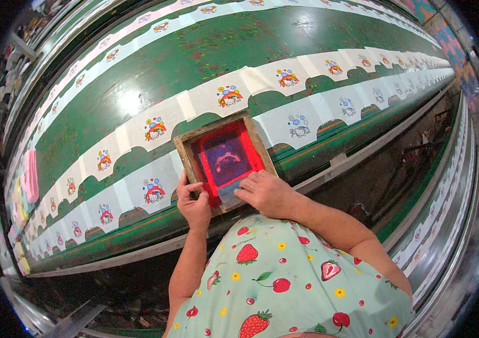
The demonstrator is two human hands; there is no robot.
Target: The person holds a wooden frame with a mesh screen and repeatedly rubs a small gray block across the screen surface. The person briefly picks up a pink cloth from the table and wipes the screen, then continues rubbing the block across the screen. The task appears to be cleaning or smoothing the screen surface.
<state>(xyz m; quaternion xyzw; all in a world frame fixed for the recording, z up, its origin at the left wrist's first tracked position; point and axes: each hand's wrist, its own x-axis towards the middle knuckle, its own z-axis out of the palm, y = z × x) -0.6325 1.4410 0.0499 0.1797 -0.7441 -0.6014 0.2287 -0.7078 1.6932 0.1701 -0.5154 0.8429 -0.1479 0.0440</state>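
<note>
Along the near edge of the green table (pixel 194 50), a wooden-framed screen (pixel 225 158) sat over a row of pale cloths (pixel 282 125), its left side gripped by the left hand (pixel 194 205), apparently for steadiness, while the right hand (pixel 267 192) bent its fingers at the near end, their hold unclear.

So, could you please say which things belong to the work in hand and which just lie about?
In use:
- square wooden-framed screen with red inside
- white cloth pieces with printed motifs
- long green tabletop

Apparently lying about:
- pink bundled cloth
- yellow cloth
</note>
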